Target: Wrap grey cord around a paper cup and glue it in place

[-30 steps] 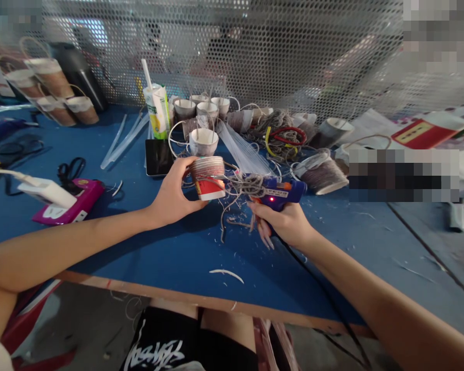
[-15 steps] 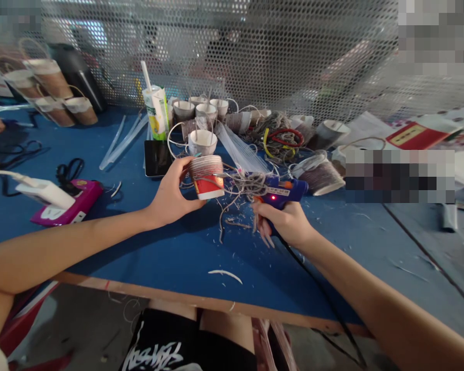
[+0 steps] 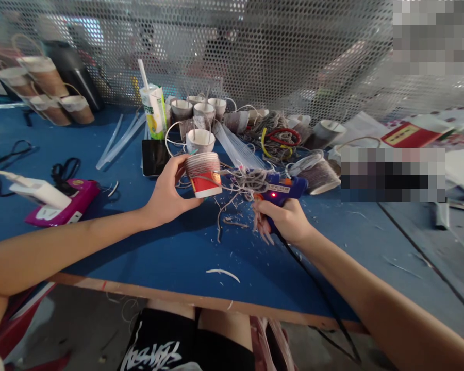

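Between the thumb and fingers of my left hand (image 3: 172, 186) is a red paper cup (image 3: 205, 179), held upside down or tilted, I cannot tell which. Twine is wound round its upper part; the lower part shows bare red and a white band. My right hand (image 3: 284, 219) grips a blue glue gun (image 3: 284, 188) with a glowing red light. The gun's nozzle end points left at the cup's side, and tangled strands of twine or dried glue (image 3: 249, 180) hang about its front. A loose piece of twine (image 3: 219, 221) lies below.
Behind the cup stand several twine-wrapped cups (image 3: 200, 140), a drink carton (image 3: 153, 111) with a straw and a phone (image 3: 154, 157). Clear glue sticks (image 3: 235, 147) lie near a twine tangle (image 3: 272, 129). At left are a purple power strip (image 3: 67, 203), brown cups (image 3: 48, 77) and a black bottle (image 3: 75, 72).
The view has shifted slightly, so most things sit a little further left. A strand of twine now crosses the cup's red side at the nozzle. Another person's hand at far left is gone from view.
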Available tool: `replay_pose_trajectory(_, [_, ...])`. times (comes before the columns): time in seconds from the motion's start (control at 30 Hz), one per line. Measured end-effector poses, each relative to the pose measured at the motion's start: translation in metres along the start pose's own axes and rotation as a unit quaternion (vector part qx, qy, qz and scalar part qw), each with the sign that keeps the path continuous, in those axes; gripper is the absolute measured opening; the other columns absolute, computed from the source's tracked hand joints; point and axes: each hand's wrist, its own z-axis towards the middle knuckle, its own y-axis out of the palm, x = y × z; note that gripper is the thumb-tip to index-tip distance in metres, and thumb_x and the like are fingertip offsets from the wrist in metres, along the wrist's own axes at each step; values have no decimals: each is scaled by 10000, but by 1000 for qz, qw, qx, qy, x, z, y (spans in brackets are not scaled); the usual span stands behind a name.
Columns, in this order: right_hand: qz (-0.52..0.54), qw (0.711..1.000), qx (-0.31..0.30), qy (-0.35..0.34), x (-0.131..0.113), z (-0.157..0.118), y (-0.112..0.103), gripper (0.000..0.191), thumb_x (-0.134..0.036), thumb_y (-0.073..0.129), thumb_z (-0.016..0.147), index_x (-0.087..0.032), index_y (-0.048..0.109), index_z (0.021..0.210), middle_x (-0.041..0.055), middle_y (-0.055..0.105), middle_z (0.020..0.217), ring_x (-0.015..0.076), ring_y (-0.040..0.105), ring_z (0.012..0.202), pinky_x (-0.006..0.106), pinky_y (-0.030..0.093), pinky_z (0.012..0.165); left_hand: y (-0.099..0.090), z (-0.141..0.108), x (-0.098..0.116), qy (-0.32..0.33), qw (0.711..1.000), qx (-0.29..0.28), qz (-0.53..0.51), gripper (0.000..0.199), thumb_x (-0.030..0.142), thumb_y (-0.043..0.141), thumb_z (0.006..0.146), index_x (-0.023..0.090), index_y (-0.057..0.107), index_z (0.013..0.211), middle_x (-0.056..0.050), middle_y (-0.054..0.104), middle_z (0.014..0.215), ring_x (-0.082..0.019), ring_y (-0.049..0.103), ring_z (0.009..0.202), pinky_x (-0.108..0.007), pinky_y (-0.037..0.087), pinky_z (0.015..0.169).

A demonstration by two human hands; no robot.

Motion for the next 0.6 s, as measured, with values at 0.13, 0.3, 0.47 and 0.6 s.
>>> replay_pose_trajectory(0.13, [-2, 1000, -3, -8, -1, 0, -1, 326, -263, 552, 626, -217, 466, 315, 12, 441, 287, 113, 456, 293, 239, 401, 336, 0, 0, 0, 2, 1000, 4, -4, 722, 334, 822, 648, 234, 437, 1250, -108, 568, 1239, -253, 601, 1168, -439, 535, 1018])
replay_pose_trajectory(0.3, [2, 1000, -2, -6, -2, 1, -2, 321, -272, 547, 616, -221, 457, 313, 11, 437, 284, 114, 449, 282, 243, 391, 326, 0, -1, -1, 10, 1000, 6, -9, 715, 322, 822, 654, 235, 432, 1248, -107, 560, 1243, -252, 603, 1170, -432, 533, 1025])
replay_pose_trajectory(0.47, [2, 1000, -7, -9, -2, 1, -4, 289, -245, 549, 618, -215, 472, 341, 17, 454, 296, 119, 462, 295, 249, 410, 347, -1, -1, -2, 7, 1000, 0, -1, 730, 368, 811, 678, 237, 403, 1268, -109, 553, 1254, -262, 594, 1193, -442, 528, 1040])
replay_pose_trajectory(0.6, [1, 1000, -8, -8, 0, 2, -5, 284, -239, 556, 628, -212, 475, 358, 17, 460, 304, 116, 466, 298, 243, 415, 347, -2, -1, -3, 5, 1000, -4, 12, 752, 426, 798, 696, 238, 381, 1293, -114, 530, 1288, -263, 577, 1216, -433, 525, 1045])
